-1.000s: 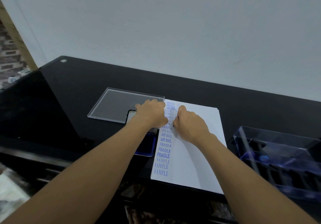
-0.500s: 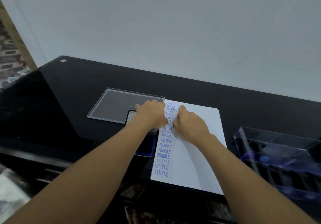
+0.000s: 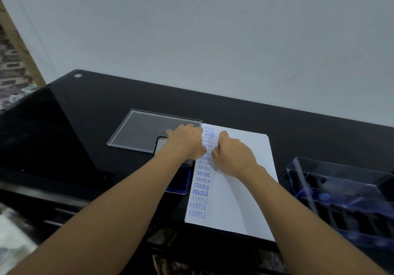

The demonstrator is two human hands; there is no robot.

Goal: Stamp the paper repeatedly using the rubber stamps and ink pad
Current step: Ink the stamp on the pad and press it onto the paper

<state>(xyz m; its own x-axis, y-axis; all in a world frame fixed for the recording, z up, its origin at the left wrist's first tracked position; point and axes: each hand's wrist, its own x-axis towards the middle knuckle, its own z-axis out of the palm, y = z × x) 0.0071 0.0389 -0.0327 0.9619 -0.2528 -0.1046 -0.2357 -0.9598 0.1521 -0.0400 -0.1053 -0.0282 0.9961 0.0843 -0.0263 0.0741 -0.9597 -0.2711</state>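
Mid-frame, my left hand [image 3: 185, 144] lies flat at the paper [image 3: 245, 189] edge. My right hand [image 3: 232, 157] is curled round a stamp (hidden), probably pressing. Next: lift straight, re-ink at the ink pad [image 3: 179, 182].

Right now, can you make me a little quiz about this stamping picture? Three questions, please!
1. True or false: the top word stamped on the paper is AMENDED.
2. Where is the blue ink pad? A) just left of the paper B) right of the paper C) on top of the paper
3. Fill in: the lowest stamped word reads ____.

Key: 1 true; 2 A; 3 SAMPLE.
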